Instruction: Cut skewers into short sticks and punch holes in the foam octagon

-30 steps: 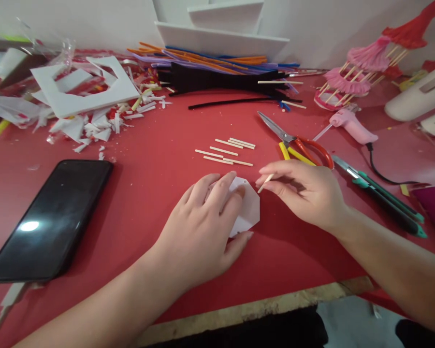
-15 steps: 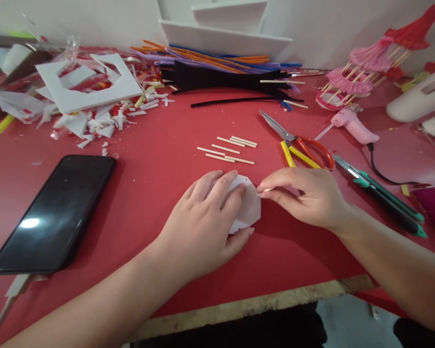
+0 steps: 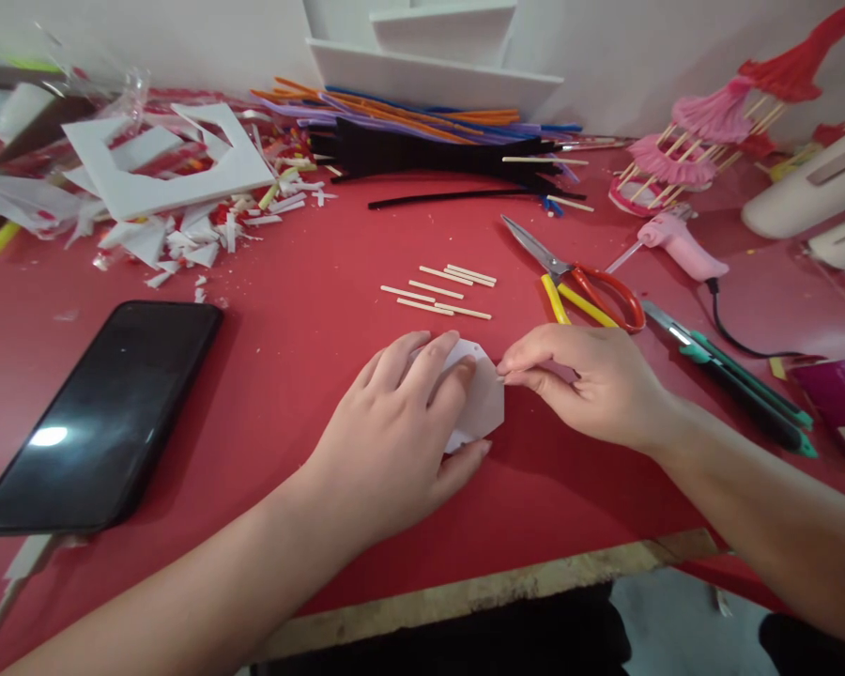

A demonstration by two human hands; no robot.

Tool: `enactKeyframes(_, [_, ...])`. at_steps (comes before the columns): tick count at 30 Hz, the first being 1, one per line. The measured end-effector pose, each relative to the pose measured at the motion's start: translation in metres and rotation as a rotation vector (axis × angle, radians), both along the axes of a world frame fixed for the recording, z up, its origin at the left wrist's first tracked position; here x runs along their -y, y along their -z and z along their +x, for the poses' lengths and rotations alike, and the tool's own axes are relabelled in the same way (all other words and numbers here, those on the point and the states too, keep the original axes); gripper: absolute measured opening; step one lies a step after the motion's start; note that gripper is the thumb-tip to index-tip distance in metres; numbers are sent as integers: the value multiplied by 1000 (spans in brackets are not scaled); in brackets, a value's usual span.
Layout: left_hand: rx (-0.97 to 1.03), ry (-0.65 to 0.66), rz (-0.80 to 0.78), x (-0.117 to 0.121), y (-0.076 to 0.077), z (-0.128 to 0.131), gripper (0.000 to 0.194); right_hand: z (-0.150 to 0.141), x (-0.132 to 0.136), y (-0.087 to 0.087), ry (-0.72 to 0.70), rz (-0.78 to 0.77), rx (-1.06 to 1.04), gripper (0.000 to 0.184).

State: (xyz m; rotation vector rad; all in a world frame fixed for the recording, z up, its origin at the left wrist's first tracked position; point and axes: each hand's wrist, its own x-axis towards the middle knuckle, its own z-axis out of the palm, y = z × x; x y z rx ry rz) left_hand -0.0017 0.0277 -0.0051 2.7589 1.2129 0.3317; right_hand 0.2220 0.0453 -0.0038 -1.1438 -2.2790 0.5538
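My left hand rests over a white many-sided foam board piece on the red table, its fingers across the top and the thumb along the near edge. From the right, my right hand pinches a short wooden stick between thumb and fingertips. The stick meets the piece's right edge; most of it is hidden by the fingers. Just beyond the hands lie several short wooden sticks. Scissors with red and yellow handles lie behind my right hand.
A black phone with a cable lies at left. Foam scraps and a cut-out foam sheet are behind it. Fuzzy craft stems lie at the back. On the right are a utility knife, a pink glue gun and a pink tiered model.
My right hand has brought the wooden stick leftward to the foam piece's right edge, and less of the stick shows. My left hand has stayed on the piece.
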Motion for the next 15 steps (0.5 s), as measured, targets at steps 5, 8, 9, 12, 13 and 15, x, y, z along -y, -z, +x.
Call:
enactKeyframes(5, [3, 3, -3, 1, 0, 0, 51, -1, 0, 1, 5, -6, 16, 13])
enactKeyframes(8, [7, 2, -1, 1, 0, 0, 51, -3, 0, 0, 50, 11, 25, 10])
enactKeyframes(9, [6, 2, -1, 1, 0, 0, 51, -4, 1, 0, 59, 6, 23, 9])
enactKeyframes(12, [-3, 4, 3, 1, 1, 0, 53, -3, 1, 0, 55, -12, 13, 8])
enactKeyframes(13, [-8, 5, 3, 2, 1, 0, 53, -2, 2, 1, 44, -11, 10, 8])
enactKeyframes(15, [-13, 6, 1, 2, 1, -1, 53, 0, 3, 2, 20, 3, 7, 9])
